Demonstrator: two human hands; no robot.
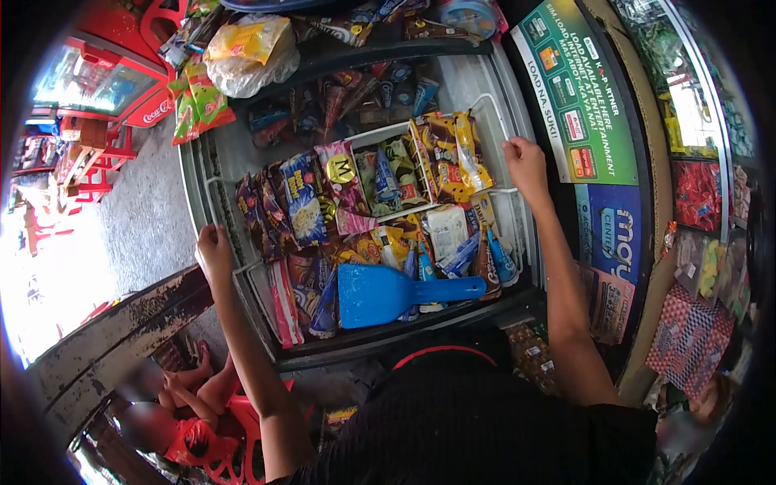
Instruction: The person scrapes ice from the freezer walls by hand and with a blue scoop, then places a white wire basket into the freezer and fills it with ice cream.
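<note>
My left hand (214,252) is at the left rim of an open chest freezer (196,187), fingers pressed together. At the right rim, beside a white wire handle (495,109), my right hand (524,162) is closed too. Whether either holds the wire or anything else is too small to tell. Between them, a white wire basket (396,129) holds wrapped ice creams, including a blue pack (305,202), a pink pack (343,170) and a yellow-brown pack (440,153). A blue scraper (376,295) lies across the packs at the near side.
More cones (426,95) lie deeper in the freezer's far part. Snack bags (202,101) and a plastic-wrapped bundle (250,61) sit at the far left corner. A green poster (570,97) stands at the right. A person in red (190,436) sits at lower left.
</note>
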